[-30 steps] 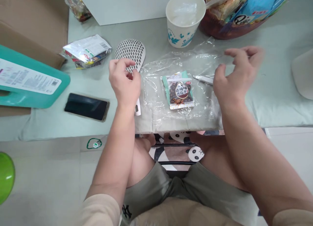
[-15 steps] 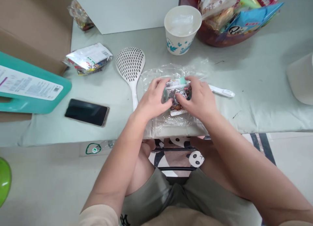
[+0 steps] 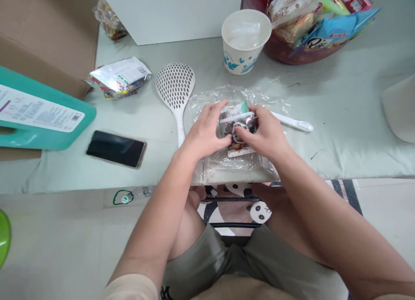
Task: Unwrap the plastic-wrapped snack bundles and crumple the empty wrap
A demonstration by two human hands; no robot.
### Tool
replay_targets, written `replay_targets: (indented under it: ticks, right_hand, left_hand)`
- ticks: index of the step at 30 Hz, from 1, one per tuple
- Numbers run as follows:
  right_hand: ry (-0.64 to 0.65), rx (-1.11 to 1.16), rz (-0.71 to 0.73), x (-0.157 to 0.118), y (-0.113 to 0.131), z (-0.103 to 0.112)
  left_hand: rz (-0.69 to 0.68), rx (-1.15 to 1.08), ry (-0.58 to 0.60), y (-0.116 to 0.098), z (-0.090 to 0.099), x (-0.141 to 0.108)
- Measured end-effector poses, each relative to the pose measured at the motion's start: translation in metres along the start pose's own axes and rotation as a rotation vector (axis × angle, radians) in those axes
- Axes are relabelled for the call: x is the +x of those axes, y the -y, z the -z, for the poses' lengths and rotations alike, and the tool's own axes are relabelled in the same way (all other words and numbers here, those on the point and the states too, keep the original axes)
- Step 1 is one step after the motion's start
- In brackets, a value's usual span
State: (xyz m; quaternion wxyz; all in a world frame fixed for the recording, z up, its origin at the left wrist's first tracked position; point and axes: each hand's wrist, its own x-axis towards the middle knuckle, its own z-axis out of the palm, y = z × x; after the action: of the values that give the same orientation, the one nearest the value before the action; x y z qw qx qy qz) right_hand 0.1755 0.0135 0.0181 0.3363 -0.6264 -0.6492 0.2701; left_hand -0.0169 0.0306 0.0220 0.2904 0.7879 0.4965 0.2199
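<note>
Between my two hands lie small snack packets point(image 3: 239, 129), a dark printed one on top of a green and white one. My left hand point(image 3: 205, 133) curls round their left side, thumb on the edge. On the right side my right hand point(image 3: 268, 133) grips them, its thumb pressed on the dark packet's front. Under the packets a clear plastic bag point(image 3: 214, 161) is spread on the cloth. Left of it rests a white slotted ladle point(image 3: 175, 86). A white handle point(image 3: 293, 122) sticks out to the right, its other end hidden.
A paper cup point(image 3: 241, 60) with clear plastic inside stands behind the bag, beside a red basket point(image 3: 285, 55) of snacks. To the left are a phone point(image 3: 116, 148), snack packs point(image 3: 121, 75), a teal container point(image 3: 42, 114) and a cardboard box point(image 3: 48, 32). A white container point(image 3: 402, 107) stands far right.
My fingers have shifted slightly on the packets, and more of the dark packet's front shows. The whole view has moved a little.
</note>
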Motion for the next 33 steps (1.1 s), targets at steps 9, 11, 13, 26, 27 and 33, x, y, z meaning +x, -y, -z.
replay_targets:
  ticks: [9,11,13,26,27,33]
  right_hand:
    - [-0.06,0.305,-0.15,-0.002,0.001,0.007]
    - [-0.149,0.472,-0.17,0.001,-0.004,0.012]
    - [-0.242,0.632,-0.17,0.003,-0.009,0.019]
    - [-0.528,0.128,0.221,0.056,0.015,0.109]
    - [-0.639,-0.018,0.33,0.071,0.021,0.124]
    - [-0.59,-0.697,0.362,0.158,0.029,0.163]
  left_hand:
    - [0.003,-0.027,0.02,-0.001,0.004,0.0]
    - [0.022,-0.058,0.028,-0.001,0.004,0.0]
    - [0.043,-0.078,0.037,0.0,0.005,0.001]
    - [0.123,-0.06,0.083,-0.007,0.011,0.008]
    - [0.132,-0.059,0.086,-0.008,0.012,0.008]
    - [0.112,-0.01,0.097,-0.008,0.013,0.011]
